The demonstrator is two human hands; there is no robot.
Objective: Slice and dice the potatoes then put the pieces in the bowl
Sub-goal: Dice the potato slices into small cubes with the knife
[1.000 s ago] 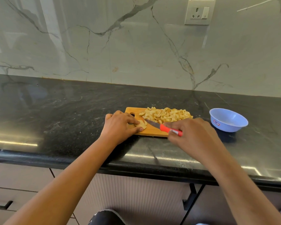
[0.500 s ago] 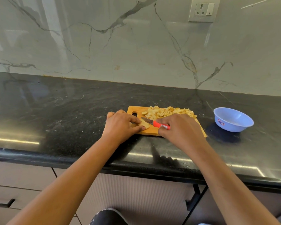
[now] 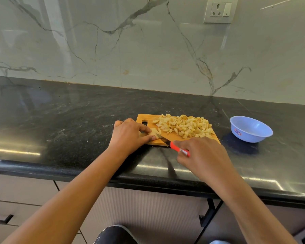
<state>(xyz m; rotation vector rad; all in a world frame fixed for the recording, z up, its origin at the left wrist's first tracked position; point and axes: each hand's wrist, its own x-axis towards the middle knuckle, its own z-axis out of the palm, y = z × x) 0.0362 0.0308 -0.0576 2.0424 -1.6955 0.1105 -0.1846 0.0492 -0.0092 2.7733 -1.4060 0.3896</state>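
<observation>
The left hand (image 3: 130, 136) curls over a potato piece (image 3: 154, 132) and holds it down at the near left corner of the wooden cutting board (image 3: 159, 142). The right hand (image 3: 201, 154) grips the red-handled knife (image 3: 173, 145). The blade points far and left, from the right hand to the piece, and its tip meets the piece right beside the left hand. A pile of potato cubes (image 3: 185, 126) lies on the board's far right. The blue bowl (image 3: 248, 137) sits on the dark desk (image 3: 77, 120) just right of the board and looks empty.
</observation>
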